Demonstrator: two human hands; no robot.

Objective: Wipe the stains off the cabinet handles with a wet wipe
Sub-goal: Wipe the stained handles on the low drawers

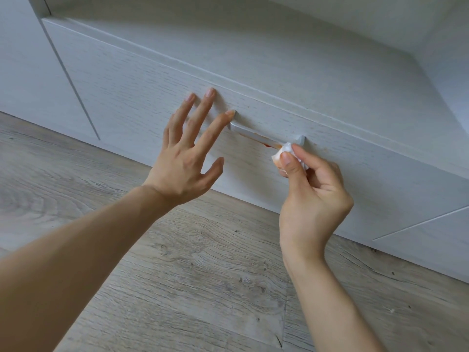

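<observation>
A pale grey bar handle (256, 133) runs across the front of a white wood-grain drawer (142, 97). An orange-red stain streaks the lower edge of the handle's right half. My right hand (312, 194) pinches a crumpled white wet wipe (283, 154), tinted orange, and presses it against the right end of the handle. My left hand (187, 148) is spread flat with fingers apart. Its fingertips rest on the drawer front by the handle's left end, and the index finger touches that end. It holds nothing.
A cabinet door (33, 72) with a vertical seam stands to the left of the drawer. Another panel (431, 235) with a slanted seam sits at the lower right. Grey wood-plank flooring (203, 275) lies below the cabinet. Small orange specks dot the drawer front right of the handle.
</observation>
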